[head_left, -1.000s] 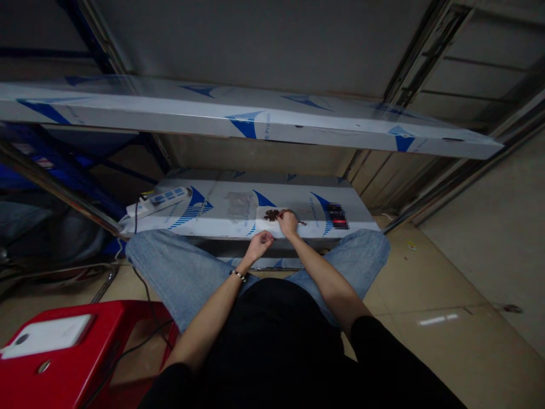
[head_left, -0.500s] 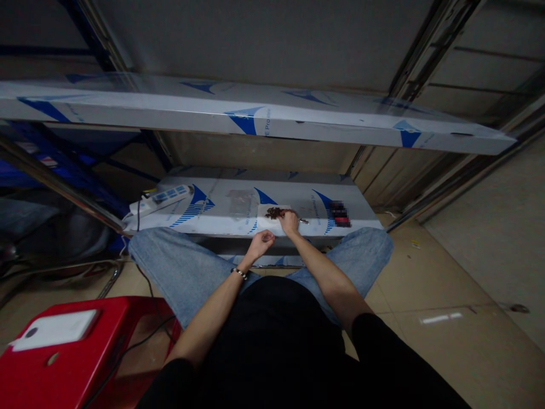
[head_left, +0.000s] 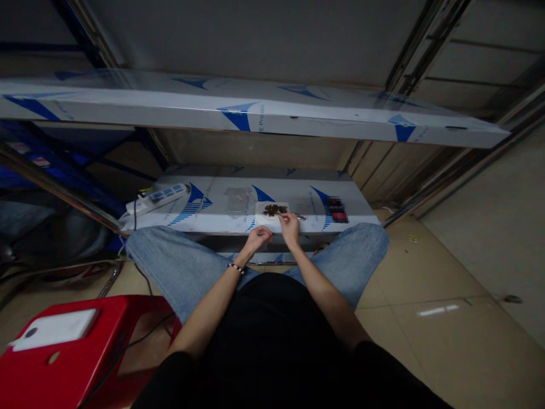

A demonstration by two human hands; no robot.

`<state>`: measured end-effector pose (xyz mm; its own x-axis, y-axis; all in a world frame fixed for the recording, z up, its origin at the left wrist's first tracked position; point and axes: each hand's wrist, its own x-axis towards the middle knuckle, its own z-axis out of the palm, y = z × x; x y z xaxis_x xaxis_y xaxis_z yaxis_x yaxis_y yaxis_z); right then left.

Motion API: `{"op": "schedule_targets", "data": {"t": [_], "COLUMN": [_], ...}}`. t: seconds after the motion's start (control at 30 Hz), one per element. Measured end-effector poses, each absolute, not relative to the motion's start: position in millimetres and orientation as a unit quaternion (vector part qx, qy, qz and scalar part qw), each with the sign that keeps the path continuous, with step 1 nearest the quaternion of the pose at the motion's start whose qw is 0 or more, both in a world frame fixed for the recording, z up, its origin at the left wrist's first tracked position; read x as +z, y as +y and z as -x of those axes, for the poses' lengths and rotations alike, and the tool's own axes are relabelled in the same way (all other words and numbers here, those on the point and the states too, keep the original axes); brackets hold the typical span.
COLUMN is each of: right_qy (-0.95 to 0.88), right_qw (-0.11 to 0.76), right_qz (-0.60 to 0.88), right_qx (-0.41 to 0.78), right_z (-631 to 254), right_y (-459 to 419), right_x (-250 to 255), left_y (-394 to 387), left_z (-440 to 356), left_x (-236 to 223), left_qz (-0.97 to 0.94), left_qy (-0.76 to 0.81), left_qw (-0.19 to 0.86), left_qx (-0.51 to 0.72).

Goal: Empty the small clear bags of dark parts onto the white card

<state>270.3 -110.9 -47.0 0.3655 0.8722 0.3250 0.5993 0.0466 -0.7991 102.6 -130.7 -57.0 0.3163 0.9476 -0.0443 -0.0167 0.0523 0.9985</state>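
Observation:
A small heap of dark brown pieces (head_left: 272, 210) lies on a white sheet (head_left: 260, 218) on the lower shelf; they are too small to name. My right hand (head_left: 290, 229) is at the heap's near right side, thumb and fingers pinched together over the sheet. What it pinches, if anything, is too small to make out. My left hand (head_left: 258, 237) hovers by the shelf's front edge, left of the right one, its fingers curled closed; their contents cannot be seen. Just right of my right hand lies a small shiny metallic item (head_left: 301, 217).
A clear plastic bag (head_left: 238, 201) lies left of the sheet, a power strip (head_left: 159, 197) further left. A blurred-out black and red object (head_left: 338, 210) sits at right. The upper shelf (head_left: 170, 108) juts across ahead. A red stool (head_left: 106, 335) carries a white device (head_left: 55, 329).
My right hand has drawn back slightly from the heap, which now shows more fully and looks more spread. My left hand stays by the shelf edge, fingers still curled. The view has shifted slightly.

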Motion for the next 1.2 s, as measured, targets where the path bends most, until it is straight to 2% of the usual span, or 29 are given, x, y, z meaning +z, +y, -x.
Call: {"op": "schedule_targets", "data": {"t": [0.1,0.23,0.43,0.77,0.97,1.2], "right_qy": [-0.546,-0.543,-0.563,-0.682,-0.678,-0.511], "right_qw": [0.530,0.539,0.494,0.458,0.479,0.562], "right_qz": [0.598,0.553,0.587,0.532,0.491,0.538], "right_qx": [0.250,0.331,0.308,0.206,0.264,0.366], "right_z": [-264,-264,-264,-266,-263,-270], "right_y": [-143,-161,-156,-165,-161,-153], "right_x": [-56,-59,-49,-39,-47,-61], "left_y": [-134,-138,-140,-141,-142,-140], "left_z": [-101,-101,-101,-103,-103,-101], "left_x": [-52,-49,-50,-53,-52,-49], "left_qz": [-0.505,-0.500,-0.516,-0.558,-0.565,-0.509], "left_qy": [0.400,0.373,0.358,0.355,0.359,0.352], "left_qw": [0.653,0.683,0.698,0.679,0.673,0.707], "left_qx": [0.397,0.380,0.344,0.319,0.315,0.342]}}
